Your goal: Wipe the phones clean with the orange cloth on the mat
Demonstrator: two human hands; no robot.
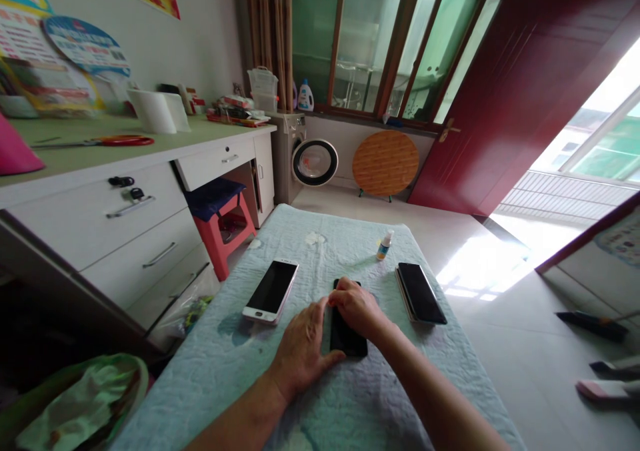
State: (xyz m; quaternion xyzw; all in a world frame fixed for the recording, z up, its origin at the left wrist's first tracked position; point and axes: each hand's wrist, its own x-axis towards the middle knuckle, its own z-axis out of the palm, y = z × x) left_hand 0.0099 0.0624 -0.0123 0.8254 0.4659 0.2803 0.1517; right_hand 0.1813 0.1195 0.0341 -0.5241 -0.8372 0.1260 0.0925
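A black smartphone lies flat on the light blue quilted cover, its upper part partly hidden by my right hand. Along its left edge rests my left hand, thumb stretched to the phone's lower left side and fingers extended toward its top. My right hand lies over the screen with its fingers curled and pressed together near the upper left edge. Whatever is between those fingers is too small to make out. The fingertips of both hands meet there. A white-framed phone lies to the left, and another dark phone to the right.
A small spray bottle stands beyond the phones on the covered table. At left are a desk with drawers, a red stool and a lined bin. A washing machine has its door open; a round tabletop leans behind.
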